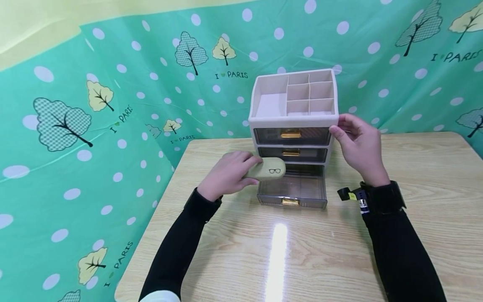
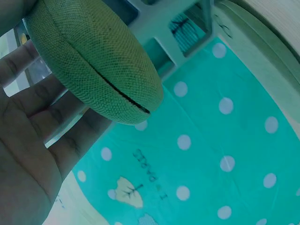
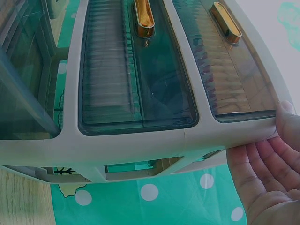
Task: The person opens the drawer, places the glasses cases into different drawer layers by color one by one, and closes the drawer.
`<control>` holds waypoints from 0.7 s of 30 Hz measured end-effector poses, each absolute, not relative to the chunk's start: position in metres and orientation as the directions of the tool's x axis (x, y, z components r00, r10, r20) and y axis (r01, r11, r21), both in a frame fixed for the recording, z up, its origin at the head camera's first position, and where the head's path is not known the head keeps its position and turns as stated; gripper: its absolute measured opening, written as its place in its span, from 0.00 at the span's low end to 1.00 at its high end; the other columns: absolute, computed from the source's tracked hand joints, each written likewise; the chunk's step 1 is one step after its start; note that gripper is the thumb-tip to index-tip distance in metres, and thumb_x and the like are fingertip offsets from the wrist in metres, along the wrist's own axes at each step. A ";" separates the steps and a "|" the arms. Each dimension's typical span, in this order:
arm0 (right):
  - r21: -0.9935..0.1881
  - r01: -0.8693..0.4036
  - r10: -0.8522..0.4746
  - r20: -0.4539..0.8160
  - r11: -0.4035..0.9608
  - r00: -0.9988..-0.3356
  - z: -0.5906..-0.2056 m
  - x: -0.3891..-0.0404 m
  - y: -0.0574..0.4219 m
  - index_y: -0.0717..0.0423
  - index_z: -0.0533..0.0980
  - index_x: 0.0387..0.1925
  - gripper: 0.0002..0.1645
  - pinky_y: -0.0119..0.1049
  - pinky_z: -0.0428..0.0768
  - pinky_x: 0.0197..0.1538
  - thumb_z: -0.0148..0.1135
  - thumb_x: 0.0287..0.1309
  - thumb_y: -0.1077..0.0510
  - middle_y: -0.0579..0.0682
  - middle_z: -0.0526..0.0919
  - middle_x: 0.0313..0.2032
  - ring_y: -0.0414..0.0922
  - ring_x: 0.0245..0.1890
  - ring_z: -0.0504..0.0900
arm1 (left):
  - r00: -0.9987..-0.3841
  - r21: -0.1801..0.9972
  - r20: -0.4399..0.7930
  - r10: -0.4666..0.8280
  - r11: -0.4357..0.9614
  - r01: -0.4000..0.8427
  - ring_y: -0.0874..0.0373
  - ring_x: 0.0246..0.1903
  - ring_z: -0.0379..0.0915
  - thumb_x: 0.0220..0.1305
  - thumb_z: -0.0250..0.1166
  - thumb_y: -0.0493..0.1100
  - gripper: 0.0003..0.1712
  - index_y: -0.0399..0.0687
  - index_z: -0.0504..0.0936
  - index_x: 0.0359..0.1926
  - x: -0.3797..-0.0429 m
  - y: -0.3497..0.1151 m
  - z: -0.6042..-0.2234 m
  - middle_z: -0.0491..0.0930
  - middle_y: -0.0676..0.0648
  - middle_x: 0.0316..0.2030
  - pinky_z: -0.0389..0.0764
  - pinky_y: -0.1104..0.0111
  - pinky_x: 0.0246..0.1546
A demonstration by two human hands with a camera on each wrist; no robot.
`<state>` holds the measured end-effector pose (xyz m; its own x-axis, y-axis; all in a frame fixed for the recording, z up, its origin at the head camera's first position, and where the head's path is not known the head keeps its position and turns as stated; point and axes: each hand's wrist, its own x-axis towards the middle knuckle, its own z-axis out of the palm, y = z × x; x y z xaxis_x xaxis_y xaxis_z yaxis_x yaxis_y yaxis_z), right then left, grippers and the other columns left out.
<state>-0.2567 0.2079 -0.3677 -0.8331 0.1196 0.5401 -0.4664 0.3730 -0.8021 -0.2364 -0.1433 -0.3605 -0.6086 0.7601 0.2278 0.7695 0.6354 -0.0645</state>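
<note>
A pale green glasses case [image 1: 273, 170] with a spectacles drawing on it is gripped at its left end between the thumb and fingers of my left hand [image 1: 231, 174]. It is held over the left part of the pulled-out bottom drawer [image 1: 310, 203], which is smoky and see-through with a gold handle. In the left wrist view, the case [image 2: 101, 61] shows a woven surface and a dark seam. My right hand [image 1: 360, 147] holds the upper right side of the white drawer organizer [image 1: 294, 121], thumb on the front edge, fingers along the side.
Two closed drawers with gold handles, the top drawer [image 1: 269, 136] and the middle drawer [image 1: 269, 154], sit above the pulled-out one. The organizer's divided top tray [image 1: 269, 105] faces up. It stands on a wooden table [image 1: 234, 247] before a green dotted cloth [image 1: 143, 75].
</note>
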 end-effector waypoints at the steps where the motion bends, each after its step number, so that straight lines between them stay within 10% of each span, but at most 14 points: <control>1: -0.802 -0.466 0.120 0.540 0.373 -0.833 -0.368 -0.257 0.208 0.63 0.82 0.55 0.19 0.19 0.80 0.48 0.69 0.65 0.59 0.59 0.86 0.47 0.30 0.44 0.83 | -0.607 -0.072 0.225 0.762 0.634 0.770 0.51 0.45 0.77 0.60 0.76 0.57 0.34 0.48 0.77 0.62 -0.237 -0.140 -0.360 0.80 0.47 0.47 0.80 0.58 0.44; 21: -0.805 -0.470 0.119 0.540 0.362 -0.833 -0.368 -0.257 0.208 0.63 0.82 0.54 0.19 0.20 0.80 0.49 0.69 0.65 0.59 0.60 0.86 0.48 0.30 0.45 0.83 | -0.552 -0.174 0.130 0.824 0.567 0.805 0.54 0.46 0.74 0.66 0.67 0.66 0.36 0.54 0.74 0.67 -0.244 -0.081 -0.370 0.79 0.49 0.50 0.78 0.66 0.40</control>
